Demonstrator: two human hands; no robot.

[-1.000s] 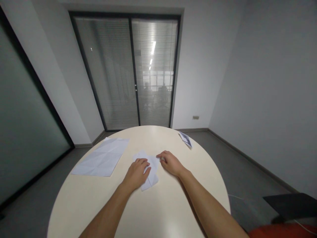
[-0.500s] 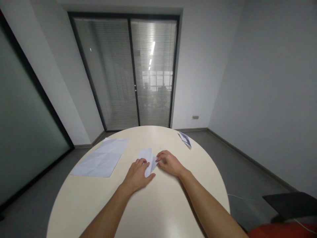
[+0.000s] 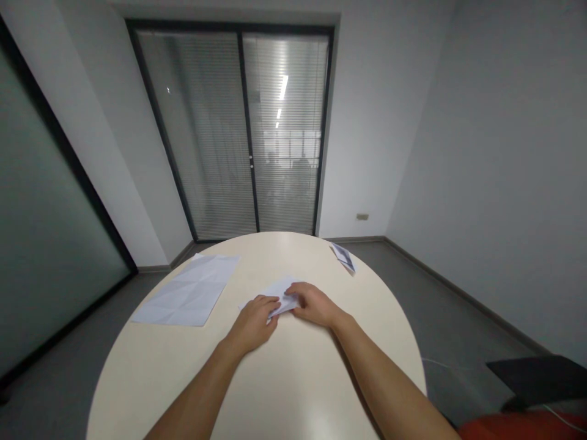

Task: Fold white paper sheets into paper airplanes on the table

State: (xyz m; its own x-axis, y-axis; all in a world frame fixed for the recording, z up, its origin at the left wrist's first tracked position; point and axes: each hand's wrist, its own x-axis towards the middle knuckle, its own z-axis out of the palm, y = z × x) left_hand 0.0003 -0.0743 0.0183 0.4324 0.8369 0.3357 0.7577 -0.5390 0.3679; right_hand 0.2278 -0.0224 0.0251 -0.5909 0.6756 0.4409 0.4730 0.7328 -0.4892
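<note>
A folded sheet of white paper (image 3: 280,287) lies between my hands near the middle of the round table. My left hand (image 3: 255,318) grips its near left side, thumb underneath or at the edge and fingers on top. At the paper's right end, my right hand (image 3: 314,304) pinches it between thumb and curled fingers. Both hands cover much of the paper, so its exact folds are partly hidden.
The cream round table (image 3: 293,391) carries a large creased white sheet (image 3: 188,292) at left and a small folded printed paper (image 3: 343,258) at the far right edge. A black chair part (image 3: 541,376) above red fabric (image 3: 527,426) stands at lower right.
The folded paper has turned from lying lengthwise away from me to lying more crosswise. My left thumb has drawn in to it, and my right hand has closed on its right end.
</note>
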